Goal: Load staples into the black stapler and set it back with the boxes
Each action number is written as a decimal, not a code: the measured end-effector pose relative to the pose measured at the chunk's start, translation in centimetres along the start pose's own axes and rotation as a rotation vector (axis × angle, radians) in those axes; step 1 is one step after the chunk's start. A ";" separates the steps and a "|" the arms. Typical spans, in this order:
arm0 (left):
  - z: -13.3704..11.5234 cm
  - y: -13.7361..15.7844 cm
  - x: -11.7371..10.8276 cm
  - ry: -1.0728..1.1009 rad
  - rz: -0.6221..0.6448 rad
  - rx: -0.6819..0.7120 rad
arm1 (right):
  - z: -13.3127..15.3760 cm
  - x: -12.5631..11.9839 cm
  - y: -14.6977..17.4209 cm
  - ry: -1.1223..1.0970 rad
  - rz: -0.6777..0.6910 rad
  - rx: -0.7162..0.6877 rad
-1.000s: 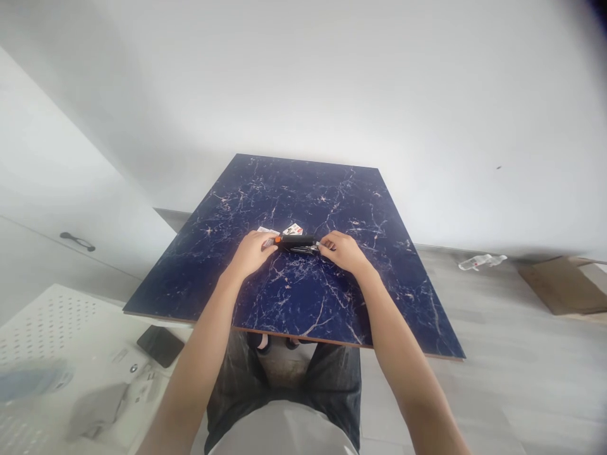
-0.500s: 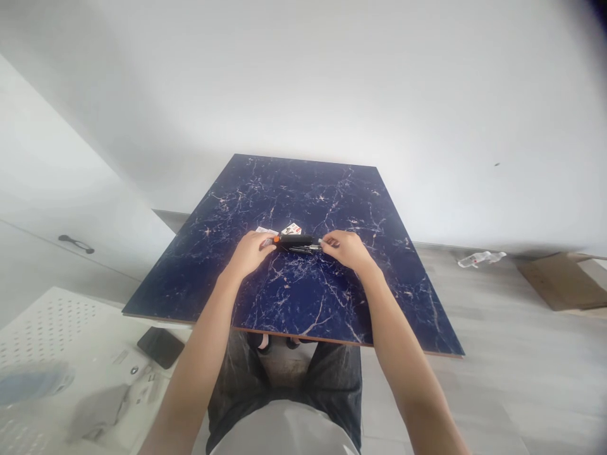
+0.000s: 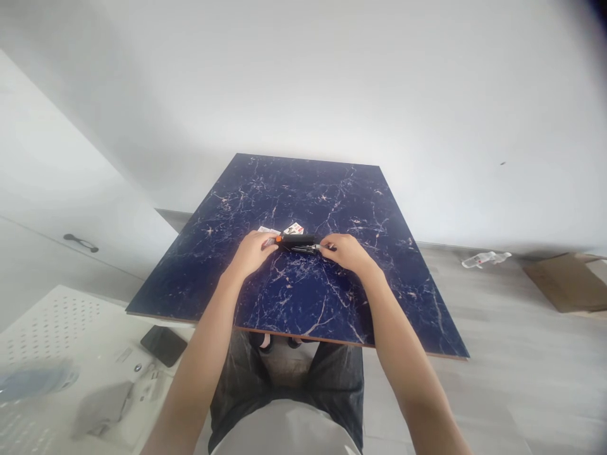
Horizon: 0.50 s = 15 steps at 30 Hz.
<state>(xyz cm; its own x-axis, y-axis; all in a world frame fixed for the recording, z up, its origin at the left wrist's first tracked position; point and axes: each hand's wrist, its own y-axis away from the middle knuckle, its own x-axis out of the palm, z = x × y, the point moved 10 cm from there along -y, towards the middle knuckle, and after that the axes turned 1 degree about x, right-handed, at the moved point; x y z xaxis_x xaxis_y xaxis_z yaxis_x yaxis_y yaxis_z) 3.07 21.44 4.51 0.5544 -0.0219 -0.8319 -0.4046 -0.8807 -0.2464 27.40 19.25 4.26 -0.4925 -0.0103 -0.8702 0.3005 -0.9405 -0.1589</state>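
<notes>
A dark elongated tool (image 3: 298,240) with an orange end and thin, shiny metal parts along its near side lies crosswise between my hands, over the middle of the blue marbled board. My left hand (image 3: 252,253) is closed at its orange end, thumb and fingers pinched. At the opposite end, my right hand (image 3: 347,251) pinches near the silvery tip, its fingers bent. The tool's exact kind is too small to make out. Just behind it lie a white and red printed card (image 3: 294,228) and a pale printed paper (image 3: 267,231), partly covered by my left fingers.
The blue marbled tabletop (image 3: 303,189) has a thin brown front edge close to my legs. At lower left a white surface holds a black phone (image 3: 164,345) and a grey pouch (image 3: 105,404). A clear plastic bottle (image 3: 480,260) and a cardboard box (image 3: 564,282) are on the floor at right.
The view has shifted slightly, so everything sits a little further right. My right fingers have come in closer on the tool's silvery end; my left hand keeps its place.
</notes>
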 end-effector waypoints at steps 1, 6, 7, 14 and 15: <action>0.0 0.0 0.0 -0.002 0.002 0.003 | 0.0 0.0 0.0 -0.002 0.001 0.001; -0.2 0.0 0.0 -0.001 0.009 0.005 | -0.1 0.2 0.2 -0.044 0.020 0.019; -0.1 0.0 0.0 0.001 0.012 0.002 | -0.2 0.1 0.4 -0.060 0.013 0.027; -0.9 -0.1 0.5 -0.031 0.032 0.048 | -2.6 -1.1 1.6 -0.101 -0.081 0.277; -1.0 -0.1 0.7 -0.035 0.035 0.051 | -2.6 -0.9 1.5 -0.100 -0.068 0.292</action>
<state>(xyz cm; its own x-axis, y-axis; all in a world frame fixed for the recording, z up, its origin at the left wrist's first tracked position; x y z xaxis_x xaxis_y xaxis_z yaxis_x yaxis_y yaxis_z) 4.23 21.03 4.46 0.5141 -0.0349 -0.8570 -0.4603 -0.8543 -0.2413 30.40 18.73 3.56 -0.5859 0.0358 -0.8096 0.0243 -0.9978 -0.0618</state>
